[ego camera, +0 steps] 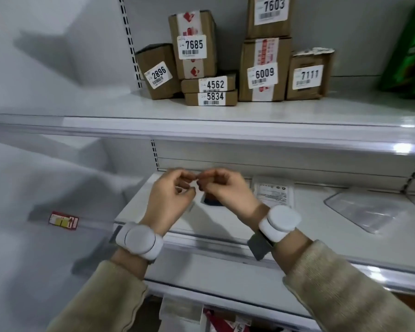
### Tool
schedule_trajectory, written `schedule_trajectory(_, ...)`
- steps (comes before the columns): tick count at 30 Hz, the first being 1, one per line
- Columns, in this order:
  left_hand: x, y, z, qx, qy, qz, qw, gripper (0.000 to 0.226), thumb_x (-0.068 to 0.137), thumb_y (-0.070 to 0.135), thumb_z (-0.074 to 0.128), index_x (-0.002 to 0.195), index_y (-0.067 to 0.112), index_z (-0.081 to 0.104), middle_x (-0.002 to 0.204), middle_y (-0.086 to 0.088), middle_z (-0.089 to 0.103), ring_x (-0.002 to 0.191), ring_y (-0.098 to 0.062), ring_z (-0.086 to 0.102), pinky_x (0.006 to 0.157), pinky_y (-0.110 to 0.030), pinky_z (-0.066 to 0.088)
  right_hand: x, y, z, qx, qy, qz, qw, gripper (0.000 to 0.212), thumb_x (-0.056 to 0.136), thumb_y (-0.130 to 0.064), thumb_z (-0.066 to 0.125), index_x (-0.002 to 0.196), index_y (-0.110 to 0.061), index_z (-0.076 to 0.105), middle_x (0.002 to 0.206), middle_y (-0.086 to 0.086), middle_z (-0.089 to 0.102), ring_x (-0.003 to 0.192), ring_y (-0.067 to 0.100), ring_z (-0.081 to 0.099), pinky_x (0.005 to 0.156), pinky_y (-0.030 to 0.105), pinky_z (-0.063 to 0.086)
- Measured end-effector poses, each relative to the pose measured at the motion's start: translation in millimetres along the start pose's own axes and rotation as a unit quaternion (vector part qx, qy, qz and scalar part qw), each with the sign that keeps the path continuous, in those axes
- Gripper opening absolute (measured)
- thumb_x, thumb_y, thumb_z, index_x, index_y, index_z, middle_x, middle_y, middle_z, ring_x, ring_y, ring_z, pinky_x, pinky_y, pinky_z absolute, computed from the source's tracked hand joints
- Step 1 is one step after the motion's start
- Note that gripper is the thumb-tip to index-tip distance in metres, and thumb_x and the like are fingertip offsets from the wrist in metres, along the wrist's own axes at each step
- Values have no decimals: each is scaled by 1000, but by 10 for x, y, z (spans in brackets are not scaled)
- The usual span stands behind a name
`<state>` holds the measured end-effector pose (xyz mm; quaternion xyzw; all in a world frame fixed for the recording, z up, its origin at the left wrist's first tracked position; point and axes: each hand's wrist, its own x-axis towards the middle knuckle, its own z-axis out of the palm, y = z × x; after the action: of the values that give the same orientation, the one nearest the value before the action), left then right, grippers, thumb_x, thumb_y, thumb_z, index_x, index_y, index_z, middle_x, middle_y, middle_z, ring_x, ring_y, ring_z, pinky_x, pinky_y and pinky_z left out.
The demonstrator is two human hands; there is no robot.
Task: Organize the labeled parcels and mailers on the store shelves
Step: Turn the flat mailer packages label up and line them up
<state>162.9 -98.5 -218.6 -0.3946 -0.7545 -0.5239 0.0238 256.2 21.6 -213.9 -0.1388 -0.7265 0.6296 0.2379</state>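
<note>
My left hand (170, 195) and my right hand (225, 190) are raised together over the middle shelf (321, 238), fingers curled and fingertips meeting. Nothing can be made out between them. Under them lies a flat white mailer (137, 207) with a dark patch. To its right lie a white mailer with a printed label (273, 191) and a clear plastic mailer (362, 209). On the upper shelf (225, 116) stand brown boxes labeled 2896 (158, 70), 7685 (193, 44), 4562 (209, 84), 5834 (211, 97), 6009 (264, 70), 7603 (270, 15) and 7111 (307, 76).
A green bag (410, 51) stands at the right end of the upper shelf. A red tag (63, 220) is stuck on a shelf edge at the left. Red and white packets (225, 319) show on the shelf below. White wristbands sit on both wrists.
</note>
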Motion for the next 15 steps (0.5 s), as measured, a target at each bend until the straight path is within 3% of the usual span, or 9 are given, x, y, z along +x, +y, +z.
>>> schedule_trajectory(5,376,-695,-138,102,-82,-26,991,25,77,7,67,92,26,66,102,2,60,86,-10,63,76,-26,52,570,444,204,-53,-12,98,994,21,81,-2,64,96,-16,67,96,7,68,86,18,63,79,33,52)
schedule_trajectory(7,531,-921,-186,118,-90,-55,987,25,77,10,68,93,29,64,103,4,57,89,-12,63,77,-26,50,776,593,296,-108,-25,120,986,25,79,-8,66,101,-18,66,100,4,67,95,20,63,85,32,51)
schedule_trajectory(11,751,-1294,-187,152,-124,-83,977,26,78,14,69,97,30,61,109,4,55,94,-13,59,76,-24,42,1013,801,512,-208,-69,149,964,41,83,-18,64,124,-18,58,114,3,63,105,21,61,84,24,49)
schedule_trajectory(15,910,-1585,-157,162,-160,-98,969,29,79,16,68,105,27,62,114,1,55,103,-16,58,79,-23,39,1182,1011,664,-235,-60,164,956,49,87,-26,59,134,-20,46,127,5,56,106,20,58,83,23,47)
